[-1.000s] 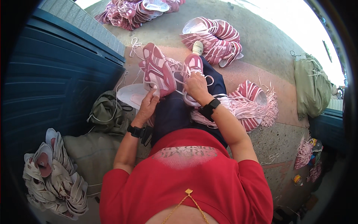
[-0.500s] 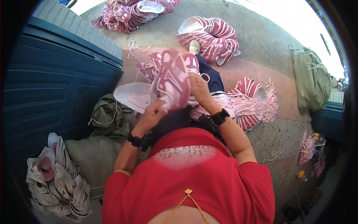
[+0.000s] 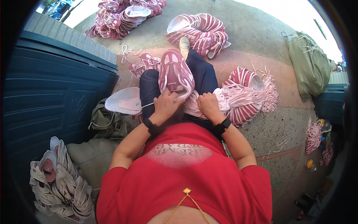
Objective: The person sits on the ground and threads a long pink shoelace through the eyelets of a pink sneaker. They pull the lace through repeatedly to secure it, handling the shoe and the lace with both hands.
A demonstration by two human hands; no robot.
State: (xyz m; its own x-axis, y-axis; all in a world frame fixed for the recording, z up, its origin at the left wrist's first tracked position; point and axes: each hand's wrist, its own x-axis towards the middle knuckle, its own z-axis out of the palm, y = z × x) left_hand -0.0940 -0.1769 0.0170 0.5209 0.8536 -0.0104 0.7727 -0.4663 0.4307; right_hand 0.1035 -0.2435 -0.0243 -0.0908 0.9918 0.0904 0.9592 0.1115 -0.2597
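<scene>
My left hand (image 3: 166, 106) grips the heel collar of a pink-and-mauve shoe upper (image 3: 175, 74), which rests between my knees with its toe pointing away. My right hand (image 3: 209, 106) is closed at a bundle of pale pink shoelaces (image 3: 244, 95) draped over my right thigh. Its fingertips are partly hidden among the laces. Another upper (image 3: 125, 100) lies left of my left knee, showing its pale underside. Just beyond that knee are more pink uppers (image 3: 140, 65).
A ring of stacked uppers (image 3: 203, 35) lies beyond my foot, with a larger heap (image 3: 119, 18) at far left. Whitish uppers (image 3: 61, 183) are piled at near left. A blue metal door (image 3: 63, 82) borders my left; a green sack (image 3: 309, 67) stands at right.
My right hand has left the shoe upper and moved down to the shoelaces. The upper has been lowered between my knees, still in my left hand. My left knee has come into view.
</scene>
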